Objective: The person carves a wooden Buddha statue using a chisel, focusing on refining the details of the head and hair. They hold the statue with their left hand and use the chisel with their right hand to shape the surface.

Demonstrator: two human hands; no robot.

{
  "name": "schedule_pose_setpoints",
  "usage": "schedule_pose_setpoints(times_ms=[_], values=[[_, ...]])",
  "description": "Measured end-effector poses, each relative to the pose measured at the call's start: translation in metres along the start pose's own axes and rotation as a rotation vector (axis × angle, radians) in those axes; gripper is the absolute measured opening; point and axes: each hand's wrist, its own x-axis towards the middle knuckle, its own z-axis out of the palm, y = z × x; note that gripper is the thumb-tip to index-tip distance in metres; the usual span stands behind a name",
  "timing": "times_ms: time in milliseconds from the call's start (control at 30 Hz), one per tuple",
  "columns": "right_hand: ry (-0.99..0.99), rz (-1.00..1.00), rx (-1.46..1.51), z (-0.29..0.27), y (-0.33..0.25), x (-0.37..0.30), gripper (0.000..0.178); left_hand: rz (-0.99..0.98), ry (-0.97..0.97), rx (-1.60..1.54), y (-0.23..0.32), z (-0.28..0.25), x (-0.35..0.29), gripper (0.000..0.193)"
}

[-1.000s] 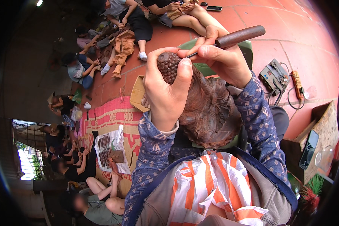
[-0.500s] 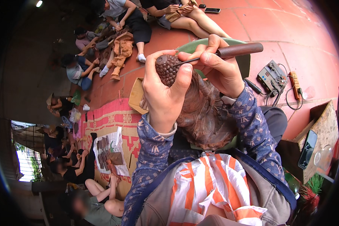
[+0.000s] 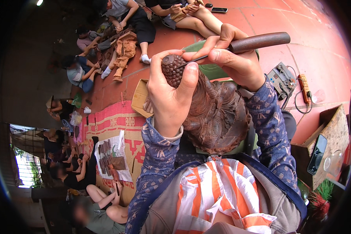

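Note:
A dark brown carved wooden statue [image 3: 218, 121] lies tilted in front of me, with flowing folds over its body. Its head [image 3: 172, 71] is covered in rows of round knobs. My left hand [image 3: 171, 97] is wrapped round that head, its thumb beside the knobs. In my right hand [image 3: 240, 66] is a carving tool [image 3: 261, 41] with a thick brown wooden handle and a thin dark shaft. The shaft runs past my left thumb, and its tip meets the knobs. Under the statue, part of a green surface [image 3: 211, 71] shows.
A grey control box [image 3: 281, 80] and an orange power strip [image 3: 304, 87] with cables lie at right. Nearer stands a wooden box [image 3: 331, 152] with a phone [image 3: 318, 154] on it. Left are a cardboard box [image 3: 139, 99], tools on a sheet [image 3: 111, 156], and several people working.
My right hand and the tool's handle have shifted right and slightly up, uncovering more of the statue's body. My left hand stays round the head.

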Motion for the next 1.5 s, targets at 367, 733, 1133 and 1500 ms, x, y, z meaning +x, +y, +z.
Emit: schedule_pose_setpoints(times_ms=[367, 733, 1133, 1500], values=[[-0.240, 0.066, 0.044, -0.013, -0.007, 0.021, 0.020, 0.030, 0.024, 0.003, -0.005, 0.001, 0.000, 0.030], [-0.182, 0.028, -0.014, -0.006, -0.011, 0.016, 0.024, 0.060, 0.012, 0.006, -0.005, 0.000, 0.000, 0.032], [-0.098, 0.056, -0.342, 0.000, -0.021, -0.002, 0.025, 0.067, 0.019, 0.019, -0.007, 0.000, 0.000, 0.037], [0.126, 0.080, 0.041, 0.019, -0.010, -0.017, 0.018, 0.123, -0.001, 0.041, -0.004, 0.000, 0.002, 0.041]])
